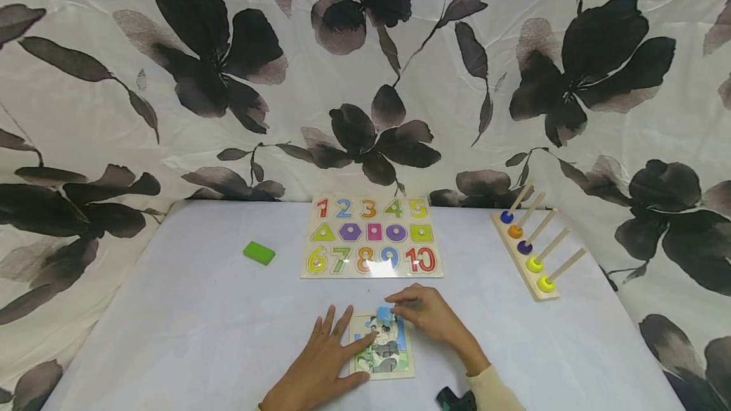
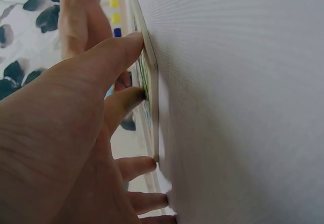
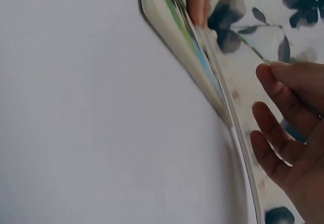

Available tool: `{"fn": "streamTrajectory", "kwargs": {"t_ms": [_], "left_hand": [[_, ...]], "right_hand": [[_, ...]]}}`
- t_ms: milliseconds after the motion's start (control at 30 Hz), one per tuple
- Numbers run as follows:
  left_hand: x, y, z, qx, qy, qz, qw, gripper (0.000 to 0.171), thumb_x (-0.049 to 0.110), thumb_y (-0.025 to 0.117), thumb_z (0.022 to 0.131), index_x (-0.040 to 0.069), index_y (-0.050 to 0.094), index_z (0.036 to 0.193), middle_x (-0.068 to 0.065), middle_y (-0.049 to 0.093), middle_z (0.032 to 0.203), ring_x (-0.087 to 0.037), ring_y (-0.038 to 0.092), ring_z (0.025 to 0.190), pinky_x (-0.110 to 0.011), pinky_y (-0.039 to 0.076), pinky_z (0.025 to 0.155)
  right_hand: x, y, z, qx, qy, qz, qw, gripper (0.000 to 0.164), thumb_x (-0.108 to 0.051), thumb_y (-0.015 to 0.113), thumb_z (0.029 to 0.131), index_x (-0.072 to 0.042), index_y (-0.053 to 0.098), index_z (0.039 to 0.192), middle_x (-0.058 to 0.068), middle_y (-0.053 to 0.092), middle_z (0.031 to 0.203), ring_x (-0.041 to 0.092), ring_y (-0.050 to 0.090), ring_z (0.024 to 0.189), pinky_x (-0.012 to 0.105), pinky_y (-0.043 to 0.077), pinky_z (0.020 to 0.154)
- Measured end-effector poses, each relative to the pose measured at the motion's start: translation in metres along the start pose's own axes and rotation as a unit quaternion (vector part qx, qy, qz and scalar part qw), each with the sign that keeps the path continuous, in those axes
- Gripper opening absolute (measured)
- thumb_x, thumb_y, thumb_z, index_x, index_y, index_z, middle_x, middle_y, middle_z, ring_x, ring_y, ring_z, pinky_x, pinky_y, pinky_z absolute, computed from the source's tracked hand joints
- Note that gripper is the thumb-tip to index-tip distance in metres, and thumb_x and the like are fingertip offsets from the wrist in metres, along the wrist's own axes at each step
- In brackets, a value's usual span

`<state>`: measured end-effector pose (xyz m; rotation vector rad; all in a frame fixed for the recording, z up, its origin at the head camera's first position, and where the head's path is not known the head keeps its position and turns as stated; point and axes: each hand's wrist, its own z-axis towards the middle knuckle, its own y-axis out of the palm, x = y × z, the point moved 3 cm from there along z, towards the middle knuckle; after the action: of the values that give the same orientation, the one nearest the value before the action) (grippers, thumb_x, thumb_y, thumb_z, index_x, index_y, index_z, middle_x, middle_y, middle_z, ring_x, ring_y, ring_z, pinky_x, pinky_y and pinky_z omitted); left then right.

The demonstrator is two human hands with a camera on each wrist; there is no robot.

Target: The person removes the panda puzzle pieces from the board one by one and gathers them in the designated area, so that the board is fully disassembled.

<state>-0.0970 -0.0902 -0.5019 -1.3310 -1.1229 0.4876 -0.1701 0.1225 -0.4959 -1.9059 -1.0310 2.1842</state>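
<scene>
A small wooden jigsaw puzzle with a black-and-white animal picture lies flat on the table in front of me. My left hand rests over its left side, fingers spread and straight. The thumb and index fingertip press on the puzzle, and the other fingertips reach the table past its edge in the left wrist view. Between thumb and index finger, my right hand pinches a thin light-blue puzzle piece. That piece is seen edge-on in the right wrist view, raised above the board's top end.
Beyond the puzzle lies a board of numbers and shapes. A green block sits to its left. At the right stands a wooden peg rack with coloured beads. A black object is beside my right sleeve. Floral cloth hangs behind.
</scene>
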Motion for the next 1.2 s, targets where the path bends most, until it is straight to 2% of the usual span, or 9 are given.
{"fn": "streamTrajectory", "kwargs": {"t_ms": [233,433,700,833,1200], "left_hand": [[0.002,-0.002,0.0,-0.005,-0.007,-0.003,1.0,0.06,0.06,0.06,0.084,0.037,0.05,0.139,-0.02,0.024,0.156,-0.051,0.013,0.141,-0.066,0.02,0.108],[0.001,-0.003,0.0,0.008,0.007,0.003,0.9999,0.06,0.058,0.06,0.084,0.036,0.05,0.139,-0.02,0.025,0.155,-0.05,0.014,0.141,-0.067,0.02,0.108],[-0.003,0.0,0.001,0.011,0.007,-0.015,0.9998,0.06,0.057,0.062,0.083,0.038,0.051,0.138,-0.019,0.025,0.156,-0.048,0.013,0.142,-0.065,0.018,0.109],[-0.004,0.002,0.001,0.005,0.001,-0.02,0.9998,0.06,0.059,0.061,0.083,0.04,0.05,0.138,-0.018,0.023,0.156,-0.047,0.012,0.143,-0.064,0.017,0.11],[-0.005,0.003,0.001,0.013,0.011,-0.025,0.9995,0.06,0.059,0.06,0.083,0.038,0.05,0.138,-0.02,0.024,0.156,-0.049,0.013,0.142,-0.067,0.017,0.108]], "right_hand": [[0.014,-0.027,-0.011,0.013,0.034,-0.039,0.999,0.015,-0.011,0.068,0.087,-0.014,0.075,0.101,-0.007,0.067,0.089,0.009,0.053,0.073,0.022,0.047,0.064],[0.026,-0.042,-0.02,0.005,0.044,-0.053,0.998,0.014,-0.012,0.068,0.087,-0.011,0.074,0.1,-0.006,0.067,0.086,0.008,0.053,0.073,0.022,0.047,0.064],[0.039,-0.046,-0.029,-0.028,0.064,-0.053,0.996,0.013,-0.012,0.067,0.088,-0.009,0.074,0.098,-0.006,0.064,0.079,0.007,0.052,0.069,0.021,0.046,0.061],[0.04,-0.046,-0.03,-0.024,0.063,-0.06,0.996,0.013,-0.01,0.067,0.087,-0.01,0.074,0.097,-0.006,0.063,0.079,0.008,0.052,0.069,0.021,0.046,0.061],[0.04,-0.047,-0.028,-0.015,0.065,-0.07,0.995,0.013,-0.01,0.067,0.087,-0.011,0.074,0.098,-0.006,0.063,0.082,0.009,0.052,0.072,0.022,0.046,0.063]]}}
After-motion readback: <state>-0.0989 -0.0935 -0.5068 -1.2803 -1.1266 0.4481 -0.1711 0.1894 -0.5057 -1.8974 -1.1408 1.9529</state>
